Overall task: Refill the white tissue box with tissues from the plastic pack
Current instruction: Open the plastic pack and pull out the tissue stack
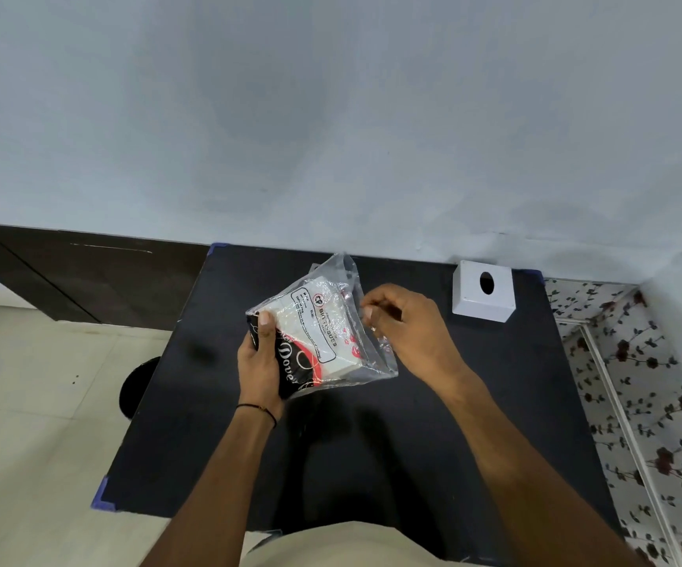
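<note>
A clear plastic pack (318,326) of white tissues, printed black and red at its near end, is held above the black table (216,435). My left hand (258,362) grips the pack's left side, thumb on top. My right hand (406,326) pinches the loose clear plastic on the pack's right edge. The white tissue box (483,291), with a dark oval slot on top, stands at the table's far right corner, apart from both hands.
A pale wall runs along the table's far edge. A dark cabinet (85,276) stands at the left, and a round black object (136,386) sits on the tiled floor by the table. A flower-patterned surface (658,403) lies to the right.
</note>
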